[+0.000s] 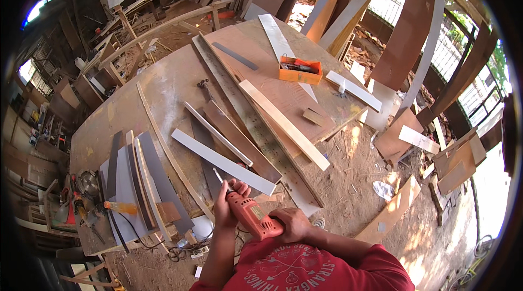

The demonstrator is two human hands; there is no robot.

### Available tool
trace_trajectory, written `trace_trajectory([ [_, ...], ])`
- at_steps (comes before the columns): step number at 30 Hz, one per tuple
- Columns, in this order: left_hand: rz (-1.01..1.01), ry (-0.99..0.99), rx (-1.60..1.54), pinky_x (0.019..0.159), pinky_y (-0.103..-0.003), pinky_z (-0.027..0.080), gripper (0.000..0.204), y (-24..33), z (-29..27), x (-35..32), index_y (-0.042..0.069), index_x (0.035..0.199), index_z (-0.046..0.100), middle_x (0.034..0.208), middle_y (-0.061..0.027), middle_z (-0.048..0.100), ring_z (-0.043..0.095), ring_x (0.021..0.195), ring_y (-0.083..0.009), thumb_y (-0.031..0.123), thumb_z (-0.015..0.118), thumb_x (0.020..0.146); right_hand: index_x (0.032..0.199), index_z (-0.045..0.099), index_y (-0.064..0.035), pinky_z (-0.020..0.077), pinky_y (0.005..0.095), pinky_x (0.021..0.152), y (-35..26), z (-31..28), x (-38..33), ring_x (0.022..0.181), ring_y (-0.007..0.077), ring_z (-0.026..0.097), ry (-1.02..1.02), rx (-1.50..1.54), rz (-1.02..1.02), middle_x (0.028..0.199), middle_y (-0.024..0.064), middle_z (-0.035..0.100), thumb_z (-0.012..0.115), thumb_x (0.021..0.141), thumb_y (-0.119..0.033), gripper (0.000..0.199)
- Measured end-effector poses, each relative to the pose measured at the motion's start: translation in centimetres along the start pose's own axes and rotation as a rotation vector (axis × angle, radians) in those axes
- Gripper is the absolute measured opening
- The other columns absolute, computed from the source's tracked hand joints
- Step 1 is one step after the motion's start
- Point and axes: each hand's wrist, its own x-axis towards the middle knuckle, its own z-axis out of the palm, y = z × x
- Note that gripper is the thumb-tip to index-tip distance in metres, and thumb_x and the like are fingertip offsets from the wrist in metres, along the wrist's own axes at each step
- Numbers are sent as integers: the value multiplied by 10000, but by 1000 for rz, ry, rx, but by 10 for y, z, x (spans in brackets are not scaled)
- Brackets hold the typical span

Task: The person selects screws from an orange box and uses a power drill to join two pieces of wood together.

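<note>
Close to my body I hold a red power drill [253, 217], its front end pointing away and to the left. Its rear grip is wrapped by my right hand [294, 222]. Around the drill's front end my left hand [227, 199] is closed, with a thin bit [217, 174] sticking out past the fingers. The fingers hide most of the chuck. Just beyond the bit, a white-faced board strip [223, 161] lies slantwise on the worktable [158, 95]. Behind it lie a narrower white-edged strip [218, 133] and a brown board [242, 144].
An orange toolbox [300, 71] with tools stands on the table's far right, near a pale plank [283, 122]. Several dark and pale strips [158, 176] lie at left, beside an orange bottle [121, 207]. A cord and a power strip [199, 252] lie below the table's near edge.
</note>
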Motion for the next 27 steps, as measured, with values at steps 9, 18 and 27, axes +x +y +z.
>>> trace_trajectory([
  [9, -37, 85, 258, 766, -390, 583, 261, -127, 111, -7, 130, 998, 605, 802, 13, 619, 630, 724, -142, 364, 699, 1064, 1112, 694, -60, 579, 473, 769, 53, -90, -108, 868, 395, 729, 149, 51, -64, 931, 154, 725, 909, 678, -361, 570],
  [18, -349, 197, 327, 823, -454, 604, 357, -271, 120, 19, 171, 844, 522, 686, 44, 544, 610, 629, -140, 368, 768, 1012, 1132, 724, -83, 572, 430, 782, 129, -191, -216, 822, 339, 715, 127, -118, -106, 883, 106, 709, 855, 667, -289, 525],
  [27, -230, 121, 236, 767, -447, 599, 363, -370, 161, 35, 152, 899, 542, 711, 37, 529, 599, 660, -144, 408, 773, 1010, 1093, 751, -46, 599, 442, 739, 158, -283, -261, 806, 372, 753, 217, -113, -134, 888, 145, 755, 904, 559, -335, 626],
])
